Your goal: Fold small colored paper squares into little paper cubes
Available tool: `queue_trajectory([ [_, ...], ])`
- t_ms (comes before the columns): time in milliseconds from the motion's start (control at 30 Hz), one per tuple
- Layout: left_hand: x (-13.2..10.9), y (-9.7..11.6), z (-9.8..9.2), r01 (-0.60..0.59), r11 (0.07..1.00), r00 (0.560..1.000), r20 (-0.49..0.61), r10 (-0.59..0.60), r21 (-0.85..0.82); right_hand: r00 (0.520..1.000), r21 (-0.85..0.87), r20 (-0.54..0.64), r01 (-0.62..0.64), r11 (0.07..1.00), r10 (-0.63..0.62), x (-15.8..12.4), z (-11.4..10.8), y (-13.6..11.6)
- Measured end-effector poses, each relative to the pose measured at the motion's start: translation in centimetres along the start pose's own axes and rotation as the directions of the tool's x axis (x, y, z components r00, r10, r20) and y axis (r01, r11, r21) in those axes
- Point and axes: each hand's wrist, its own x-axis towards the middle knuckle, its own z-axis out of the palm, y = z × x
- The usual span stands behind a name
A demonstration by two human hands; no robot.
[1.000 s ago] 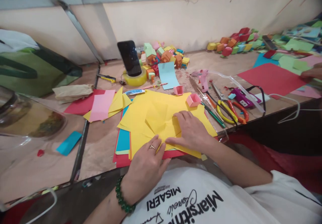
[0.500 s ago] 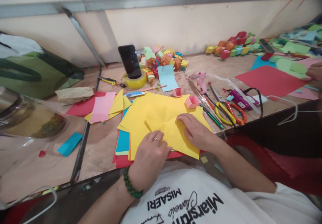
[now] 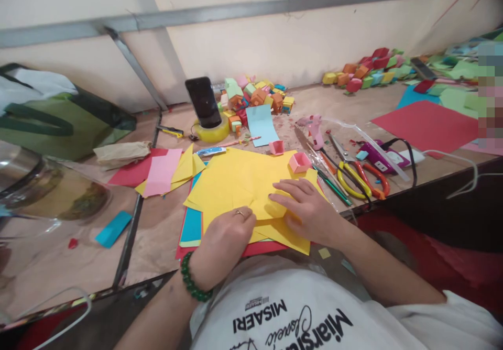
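A yellow paper sheet (image 3: 223, 177) lies in front of me on other coloured sheets, with creases and a raised front edge. My left hand (image 3: 230, 234), wearing a ring and a green bead bracelet, has its fingers curled at that front edge. My right hand (image 3: 308, 208) rests on the right part of the paper, its fingers stretched out and spread, the thumb near the raised edge. Just beyond it sits a pink open paper box (image 3: 299, 162), with a smaller pink box (image 3: 276, 147) to its left.
To the right lie scissors (image 3: 353, 179), pliers (image 3: 373, 177), a pink glue gun (image 3: 314, 130) and a purple device with a cable (image 3: 383, 157). A phone (image 3: 203, 102) leans upright on a tape roll (image 3: 212, 132). Folded paper cubes (image 3: 257, 96) stand behind. A glass pot (image 3: 58, 187) is left.
The front of the yellow sheet is now lifted into a straight raised edge. My right hand has moved slightly nearer with its fingers more spread; my left hand has shifted slightly left.
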Motion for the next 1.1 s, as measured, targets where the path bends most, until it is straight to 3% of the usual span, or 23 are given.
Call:
queue_trajectory([
  [67, -0.6, -1.3, 0.2, -0.031, 0.999, 0.997, -0.067, 0.030, -0.012, 0.999, -0.099, -0.036, 0.037, 0.994, -0.040, 0.1, 0.0, 0.1],
  [167, -1.3, -2.3, 0.8, -0.020, 0.999, 0.999, -0.050, 0.022, 0.028, 0.985, -0.161, -0.065, 0.149, 0.976, -0.161, 0.4, -0.1, -0.5],
  [300, -1.8, -0.9, 1.7, 0.043, 0.998, 0.999, 0.034, -0.041, -0.036, 0.965, -0.165, 0.025, 0.262, 0.951, -0.262, 0.6, 0.0, -2.1],
  [400, -2.1, 0.8, 1.8, 0.053, 0.997, 0.999, -0.002, -0.053, -0.064, 0.955, -0.070, 0.136, 0.276, 0.958, -0.265, 0.5, 0.2, -2.6],
  [500, -2.6, 1.6, 2.0, 0.076, 0.995, 0.994, -0.077, -0.081, -0.066, 0.954, 0.175, 0.199, 0.188, 0.966, -0.222, 0.5, 0.1, -1.7],
  [600, -3.3, 1.8, 2.4, 0.085, 0.993, 0.989, -0.114, -0.093, -0.077, 0.945, 0.440, 0.289, 0.012, 0.898, -0.154, 0.9, -0.5, 0.0],
  [700, -3.9, 1.8, 2.7, 0.084, 0.991, 0.986, -0.134, -0.097, -0.100, 0.945, 0.544, 0.324, -0.150, 0.826, -0.041, 1.5, -0.9, 1.4],
  [867, -4.3, 1.9, 2.9, 0.073, 0.985, 0.978, -0.184, -0.102, -0.157, 0.934, 0.546, 0.308, -0.330, 0.770, 0.181, 2.4, 0.2, 1.6],
  [1100, -4.2, 1.9, 2.9, 0.059, 0.985, 0.973, -0.211, -0.094, -0.163, 0.928, 0.372, 0.181, -0.370, 0.851, 0.325, 3.2, 1.9, 0.7],
])
